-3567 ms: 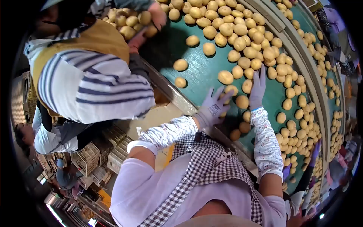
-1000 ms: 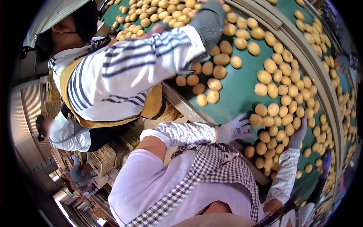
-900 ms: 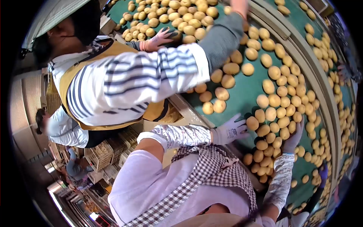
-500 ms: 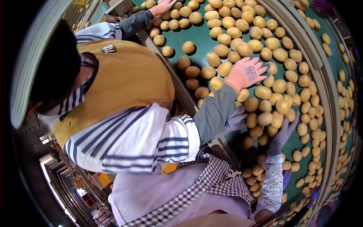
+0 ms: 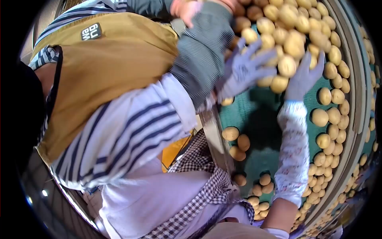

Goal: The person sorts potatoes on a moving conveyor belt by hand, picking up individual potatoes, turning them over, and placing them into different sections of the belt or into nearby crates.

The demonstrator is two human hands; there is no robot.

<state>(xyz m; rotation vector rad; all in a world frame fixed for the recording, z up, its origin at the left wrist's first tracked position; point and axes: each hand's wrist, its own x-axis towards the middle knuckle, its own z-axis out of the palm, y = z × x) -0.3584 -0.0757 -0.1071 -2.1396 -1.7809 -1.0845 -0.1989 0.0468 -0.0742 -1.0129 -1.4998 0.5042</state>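
Observation:
My left hand [image 5: 246, 67], in a pale lilac glove, is open with fingers spread against the near left side of a heap of potatoes [image 5: 293, 44]. A co-worker's grey sleeve hides part of my left forearm. My right hand [image 5: 304, 79], gloved alike below a floral sleeve, is open too, its fingers stretched along the heap's right side. Several potatoes lie between the two hands, touching the fingers. Under them runs a green conveyor belt [image 5: 260, 103].
A co-worker in a mustard vest [image 5: 115, 59] stands close at my left, pink-gloved hands [image 5: 189, 11] near the belt's edge. A metal rail [image 5: 360, 119] borders the belt on the right, with more potatoes beyond it. A few loose potatoes [image 5: 238, 145] lie near me.
Both my hands have moved forward, and the potatoes by them are bunched farther up the belt. The co-worker's pink glove has drawn back from among the potatoes. The view has shifted.

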